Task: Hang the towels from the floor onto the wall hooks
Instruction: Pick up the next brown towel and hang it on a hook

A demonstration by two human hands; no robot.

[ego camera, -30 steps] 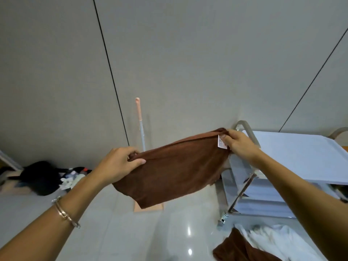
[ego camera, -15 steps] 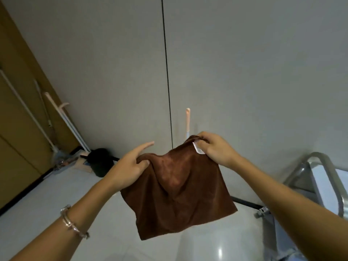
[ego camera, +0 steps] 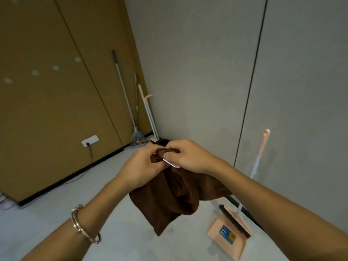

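- Left hand point(ego camera: 144, 163): fingers curled, pinching the gathered top edge of the brown towel point(ego camera: 169, 200)
- Right hand point(ego camera: 191, 157): just beside the left hand, thumb and fingers clamped on the same bunched edge; a white label point(ego camera: 170, 163) protrudes between the two hands
- Towel: held in mid-air, clear of the floor, hanging below both hands; long axis near vertical, lowest corner pointing down
- Bracelet point(ego camera: 85, 225): on the left wrist
- Peach dustpan point(ego camera: 228, 234): on the floor below the right forearm
- Mops point(ego camera: 130, 102): leaning in the corner beyond the left hand
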